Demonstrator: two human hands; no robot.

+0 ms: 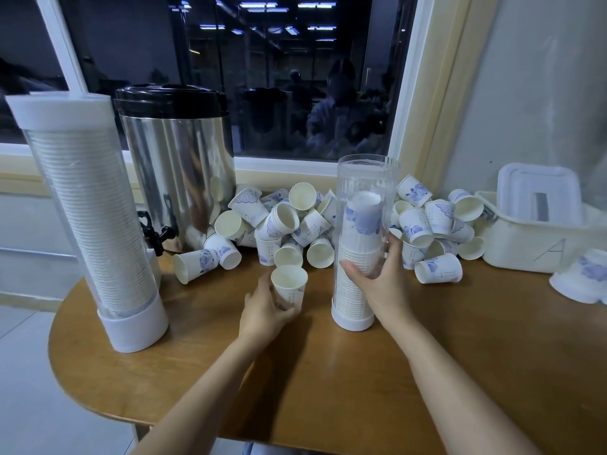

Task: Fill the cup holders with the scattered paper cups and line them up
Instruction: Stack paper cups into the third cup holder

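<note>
Head view: the left hand point(267, 311) curls round one paper cup point(289, 287), mouth up, low over the middle of the table point(361, 389). The right hand point(377, 280) grips the clear cup holder point(366, 185), which stands upright just beside it, roughly half filled with stacked cups. As I judge it, the step goes best if the right hand steadies the tube while the cup is lifted over the open top and lowered in straight. Loose cups point(285, 221) crowd the far edge. A full holder point(92, 208) and a steel urn point(177, 159) stand toward the rounded left edge. The freest room lies toward the near edge.
</note>
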